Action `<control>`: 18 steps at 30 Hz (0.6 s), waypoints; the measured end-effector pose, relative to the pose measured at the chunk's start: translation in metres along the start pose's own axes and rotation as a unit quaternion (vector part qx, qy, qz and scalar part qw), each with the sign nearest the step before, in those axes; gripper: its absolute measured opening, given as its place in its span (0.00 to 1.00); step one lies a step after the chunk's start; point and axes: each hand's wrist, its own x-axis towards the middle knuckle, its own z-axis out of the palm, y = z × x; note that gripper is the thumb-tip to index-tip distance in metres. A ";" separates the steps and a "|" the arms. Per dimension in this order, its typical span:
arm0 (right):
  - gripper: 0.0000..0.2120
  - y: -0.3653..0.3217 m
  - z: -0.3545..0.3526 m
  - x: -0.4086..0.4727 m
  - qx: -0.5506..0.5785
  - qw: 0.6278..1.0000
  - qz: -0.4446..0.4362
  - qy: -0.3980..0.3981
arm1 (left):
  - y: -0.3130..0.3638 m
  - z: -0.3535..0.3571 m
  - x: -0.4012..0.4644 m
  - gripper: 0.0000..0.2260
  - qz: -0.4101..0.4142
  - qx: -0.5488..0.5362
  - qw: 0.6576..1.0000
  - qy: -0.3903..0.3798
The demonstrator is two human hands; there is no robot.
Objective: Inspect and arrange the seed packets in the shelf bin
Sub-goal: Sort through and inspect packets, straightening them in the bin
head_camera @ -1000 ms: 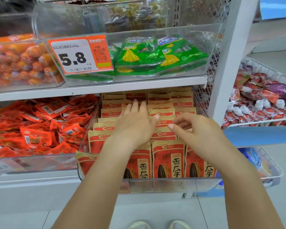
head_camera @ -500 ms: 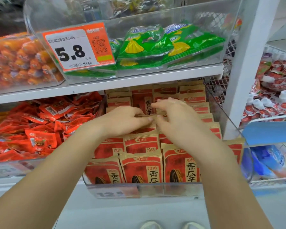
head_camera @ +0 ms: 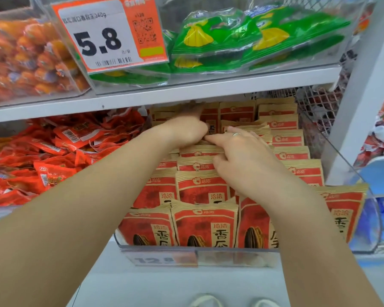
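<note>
My left hand (head_camera: 187,131) is reaching deep under the upper shelf (head_camera: 164,97), fingers curled over the tops of the rear sunflower seed packets (head_camera: 205,187); its grip appears closed on a packet edge, though the fingertips are hidden. My right hand (head_camera: 242,156), wearing a ring (head_camera: 236,134), is lying across the middle rows, index finger extended toward the left hand and the other fingers curling loosely onto packet tops; whether it is pinching one I cannot tell.

Risks, as I judge them: the packets are standing upright in tight overlapping rows, so pulling one from the back could be tipping its neighbours forward; my knuckles are working close beneath the shelf edge and could be knocking against it.

Containers: the clear shelf bin (head_camera: 350,173) is holding the red-and-tan seed packets in about three columns, front to back. The clear bin to its left is holding loose orange-red snack pouches (head_camera: 53,156). Above, a bin bearing a 5.8 price tag (head_camera: 111,34) is holding green packets (head_camera: 253,38); beside it sit orange wrapped snacks (head_camera: 27,56).
</note>
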 end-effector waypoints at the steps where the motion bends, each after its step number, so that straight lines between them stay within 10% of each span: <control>1: 0.24 0.000 0.000 0.001 0.003 1.000 -0.001 0.003 | -0.001 -0.001 0.005 0.29 -0.007 -0.001 1.000 0.002; 18: 0.23 0.002 -0.003 -0.003 0.008 1.000 -0.004 0.016 | -0.030 -0.006 0.004 0.04 -0.010 0.014 0.992 0.128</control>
